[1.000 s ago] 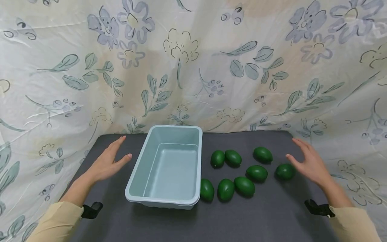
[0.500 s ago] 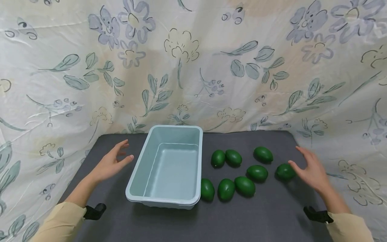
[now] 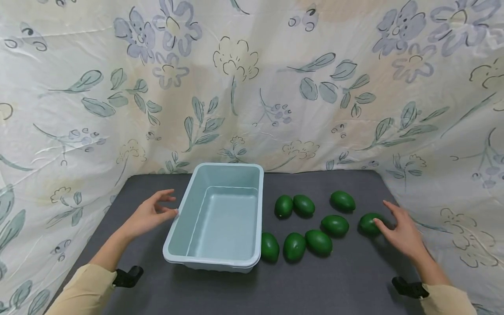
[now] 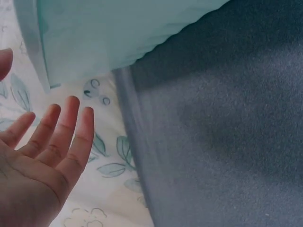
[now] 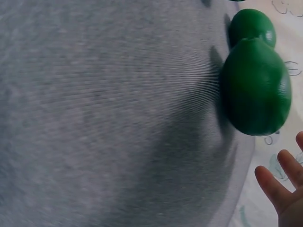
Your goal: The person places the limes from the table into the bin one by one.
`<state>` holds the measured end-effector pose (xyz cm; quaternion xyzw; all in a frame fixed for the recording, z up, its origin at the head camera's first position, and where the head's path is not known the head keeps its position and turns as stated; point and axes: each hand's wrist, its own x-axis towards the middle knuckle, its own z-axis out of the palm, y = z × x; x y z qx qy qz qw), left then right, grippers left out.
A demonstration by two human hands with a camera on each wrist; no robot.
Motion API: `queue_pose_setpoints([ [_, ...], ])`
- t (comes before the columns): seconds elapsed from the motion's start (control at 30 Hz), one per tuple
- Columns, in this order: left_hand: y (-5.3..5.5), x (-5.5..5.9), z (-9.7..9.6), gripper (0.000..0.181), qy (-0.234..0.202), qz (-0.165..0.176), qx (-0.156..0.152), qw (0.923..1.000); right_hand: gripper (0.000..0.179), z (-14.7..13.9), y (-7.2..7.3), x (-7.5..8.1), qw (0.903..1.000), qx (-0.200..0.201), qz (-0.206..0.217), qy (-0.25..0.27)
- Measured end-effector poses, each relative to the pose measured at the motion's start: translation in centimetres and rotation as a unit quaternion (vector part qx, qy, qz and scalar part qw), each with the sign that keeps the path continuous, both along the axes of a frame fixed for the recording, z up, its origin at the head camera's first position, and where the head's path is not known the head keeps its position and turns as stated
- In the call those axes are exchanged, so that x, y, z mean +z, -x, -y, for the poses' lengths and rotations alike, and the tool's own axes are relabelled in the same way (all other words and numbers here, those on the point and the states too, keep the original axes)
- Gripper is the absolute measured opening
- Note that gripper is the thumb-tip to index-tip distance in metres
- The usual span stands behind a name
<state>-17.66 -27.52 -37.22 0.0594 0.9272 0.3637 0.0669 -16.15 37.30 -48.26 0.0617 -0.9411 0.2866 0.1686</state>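
Observation:
My left hand [image 3: 142,218] hovers at the left side of a pale blue plastic bin [image 3: 214,263], its thumb close to the rim. In the left wrist view the fingers [image 4: 66,123] are spread and relaxed, below the bin's wall [image 4: 104,42], with nothing held. My right hand [image 3: 405,232] is beside the rightmost dark green, smooth oval fruit [image 3: 368,224], the thumb in front of its right end. Fingers [image 5: 271,185] appear apart from the nearest fruit [image 5: 256,87] in the right wrist view. The fruit could be an avocado or a lime; I cannot tell which.
Several matching green fruits [image 3: 334,225] lie between the bin and my right hand, one of them [image 3: 270,247] right by the bin's right wall. A dark grey cloth [image 3: 307,288] covers the table. Behind hangs a flowered curtain [image 3: 252,87].
My right hand has lowered and come nearer the rightmost fruit. The left hand has moved right toward the bin, its fingers more bent. Bin and fruits have stayed in place.

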Motion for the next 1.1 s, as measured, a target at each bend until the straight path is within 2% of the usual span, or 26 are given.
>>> queue_pose_setpoints([
  [0.4, -0.2, -1.1, -0.3, 0.065, -0.043, 0.022, -0.003, 0.9989, 0.07, 0.1, -0.4, -1.8, 0.9994, -0.01, 0.033, 0.002],
  [0.77, -0.5, -0.7, -1.7, 0.058, -0.047, 0.021, -0.001, 0.9987, 0.066, 1.3, -0.2, -2.1, 0.9996, -0.018, 0.019, -0.01],
  [1.1, -0.6, -0.9, -1.9, 0.059, -0.06, 0.022, 0.003, 0.9979, 0.061, 2.0, 0.3, -2.2, 0.9987, -0.033, 0.033, -0.019],
])
